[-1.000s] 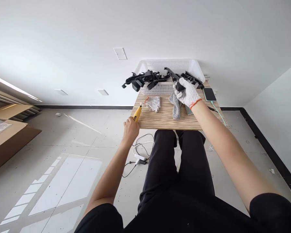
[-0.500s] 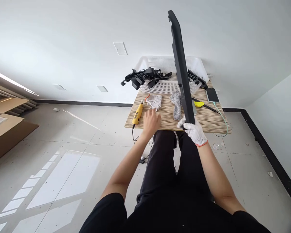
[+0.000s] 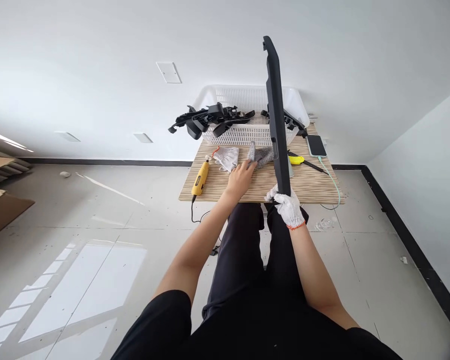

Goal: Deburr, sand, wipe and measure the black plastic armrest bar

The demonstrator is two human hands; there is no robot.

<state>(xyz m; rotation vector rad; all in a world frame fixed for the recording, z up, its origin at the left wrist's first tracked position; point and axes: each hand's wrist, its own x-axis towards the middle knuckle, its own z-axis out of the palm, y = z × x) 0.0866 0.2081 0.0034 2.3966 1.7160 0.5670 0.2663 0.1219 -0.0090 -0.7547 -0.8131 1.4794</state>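
My right hand, in a white knit glove with an orange cuff, grips the lower end of a long black plastic trim piece. The piece stands nearly upright above the table's front edge. Bare, my left hand has its fingers on a crumpled grey knitted cloth and seems to pinch its near left edge; the fingertips are partly hidden. Beside that hand lies a white glove. A yellow rotary tool with a black cord rests farther left.
Black plastic parts hang over the rim of a white basket at the table's back. On the right are a yellow-and-black cutter and a phone with a green cable. Cardboard lies on the floor at left.
My left hand has moved right from near the white glove to the grey cloth, which has shifted and bunched up. The black trim piece is slightly lower, and the view has turned right.
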